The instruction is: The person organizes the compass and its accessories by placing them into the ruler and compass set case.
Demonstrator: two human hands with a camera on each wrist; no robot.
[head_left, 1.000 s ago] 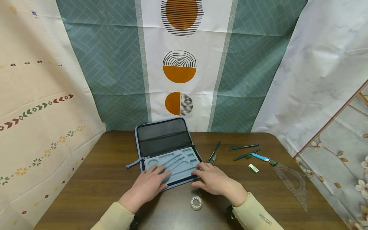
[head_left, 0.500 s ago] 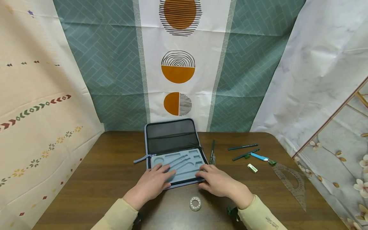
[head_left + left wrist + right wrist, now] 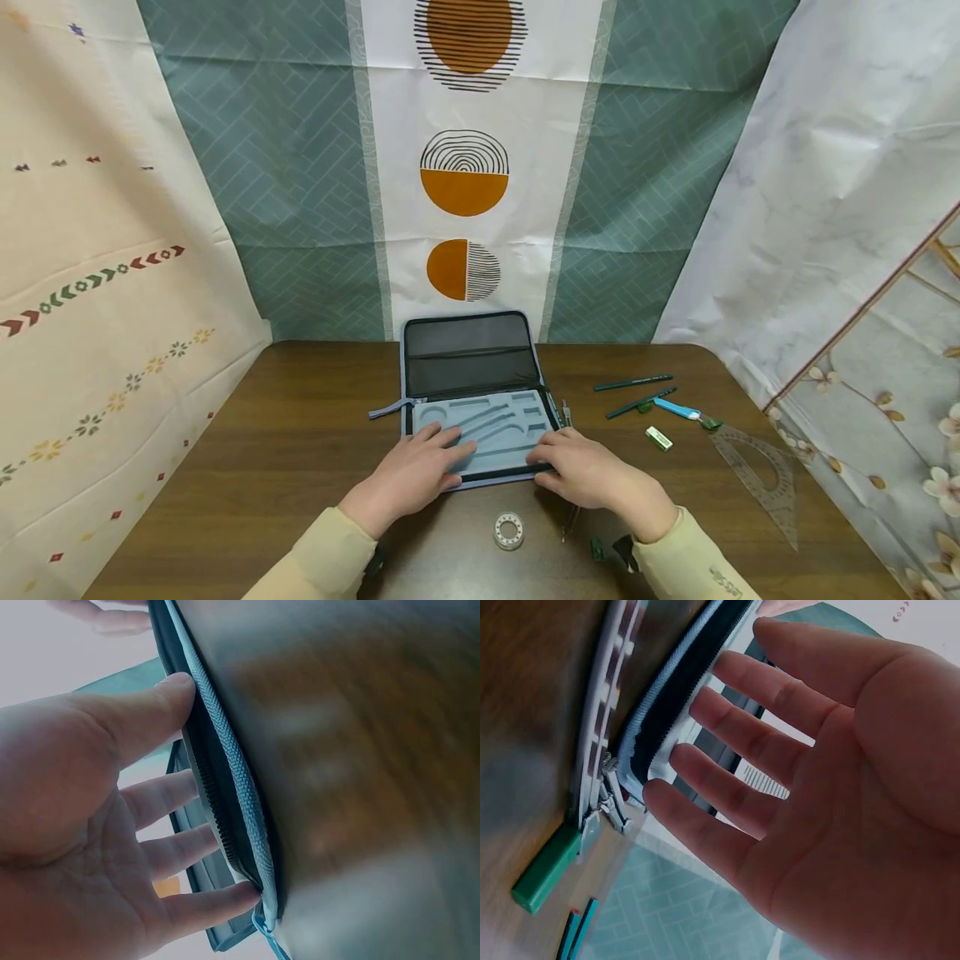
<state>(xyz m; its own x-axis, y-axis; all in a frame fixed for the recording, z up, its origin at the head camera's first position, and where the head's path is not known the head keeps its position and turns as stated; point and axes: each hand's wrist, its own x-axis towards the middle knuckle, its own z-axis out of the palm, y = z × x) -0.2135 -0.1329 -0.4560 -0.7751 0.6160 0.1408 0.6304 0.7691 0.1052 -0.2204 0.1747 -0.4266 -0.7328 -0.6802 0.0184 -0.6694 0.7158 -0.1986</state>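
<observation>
A zippered case point(image 3: 471, 354) lies open on the table, its dark mesh lid folded back. Its light blue moulded tray point(image 3: 491, 460) has shaped recesses that look bare. My left hand point(image 3: 416, 468) rests on the tray's front left, fingers spread; in the left wrist view the thumb touches the zipper edge point(image 3: 214, 787). On the front right edge lies my right hand point(image 3: 588, 471), its fingers extended in the right wrist view. Metal drawing tools point(image 3: 604, 791) lie beside the case near that hand, one with a green end point(image 3: 546, 866).
A white ring-shaped roll point(image 3: 509, 531) sits in front of the case. To the right lie dark green pencils point(image 3: 633, 383), a blue-handled brush point(image 3: 677, 408), an eraser point(image 3: 659, 439) and a clear protractor point(image 3: 757, 483). Patterned cloths hang behind and at the sides.
Both hands have slid the case to the right and turned it slightly straighter. It now covers part of the pencil beside it. A metal tool shows below my right hand.
</observation>
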